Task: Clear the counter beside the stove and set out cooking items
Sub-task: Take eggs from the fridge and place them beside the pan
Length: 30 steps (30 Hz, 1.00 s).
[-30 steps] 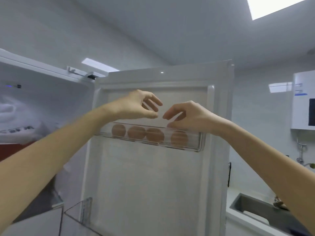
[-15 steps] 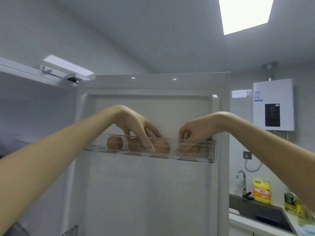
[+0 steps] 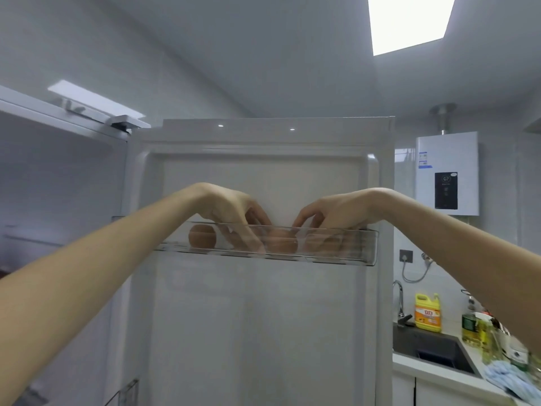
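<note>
Whereas they hovered a second ago, my left hand (image 3: 231,206) and right hand (image 3: 336,209) now dip among three visible eggs (image 3: 202,240) in one door tray (image 3: 363,244); I cannot tell their grasp.

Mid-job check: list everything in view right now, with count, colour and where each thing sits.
fridge door: one, white, open, centre
door shelf: one, clear, across the door's upper part
eggs: at least three, brown, in the door shelf; part of the row hidden
water heater: one, white, on the right wall
detergent jug: one, yellow, behind the sink
tap: one, metal, left of the jug
sink: one, dark, lower right
cloth: one, pale blue, counter at lower right
left hand: reaching down into the shelf among the eggs; grip unclear
right hand: reaching into the shelf's right part; grip unclear
</note>
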Each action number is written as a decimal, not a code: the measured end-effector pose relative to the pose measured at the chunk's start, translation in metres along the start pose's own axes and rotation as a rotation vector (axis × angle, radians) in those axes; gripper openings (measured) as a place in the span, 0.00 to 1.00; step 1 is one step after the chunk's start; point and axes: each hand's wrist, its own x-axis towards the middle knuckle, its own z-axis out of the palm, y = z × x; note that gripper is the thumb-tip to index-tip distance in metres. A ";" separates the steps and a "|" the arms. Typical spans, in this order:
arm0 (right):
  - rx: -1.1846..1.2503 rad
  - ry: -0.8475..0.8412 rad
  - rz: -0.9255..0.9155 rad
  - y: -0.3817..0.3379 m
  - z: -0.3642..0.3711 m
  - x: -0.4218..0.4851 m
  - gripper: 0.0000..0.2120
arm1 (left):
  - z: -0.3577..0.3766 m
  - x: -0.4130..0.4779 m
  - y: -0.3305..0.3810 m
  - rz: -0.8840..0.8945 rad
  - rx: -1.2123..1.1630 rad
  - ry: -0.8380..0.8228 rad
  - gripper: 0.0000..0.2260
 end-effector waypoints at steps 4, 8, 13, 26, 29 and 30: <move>-0.036 0.034 -0.035 -0.006 0.002 0.002 0.20 | 0.002 0.002 0.001 0.052 -0.024 0.037 0.18; -0.025 0.040 -0.054 -0.005 0.006 0.001 0.14 | 0.003 0.004 -0.002 0.053 -0.042 0.066 0.21; -0.002 0.037 -0.107 0.000 0.010 0.006 0.13 | 0.005 0.001 0.001 0.044 -0.041 0.061 0.17; -0.026 0.123 -0.092 0.005 0.015 0.014 0.15 | 0.014 0.004 0.001 0.045 -0.185 0.165 0.13; -0.028 0.143 -0.094 0.006 0.015 0.014 0.16 | 0.014 0.004 0.003 0.030 -0.194 0.196 0.13; -0.033 0.162 -0.097 0.006 0.015 0.014 0.17 | 0.014 0.004 0.003 0.023 -0.195 0.219 0.14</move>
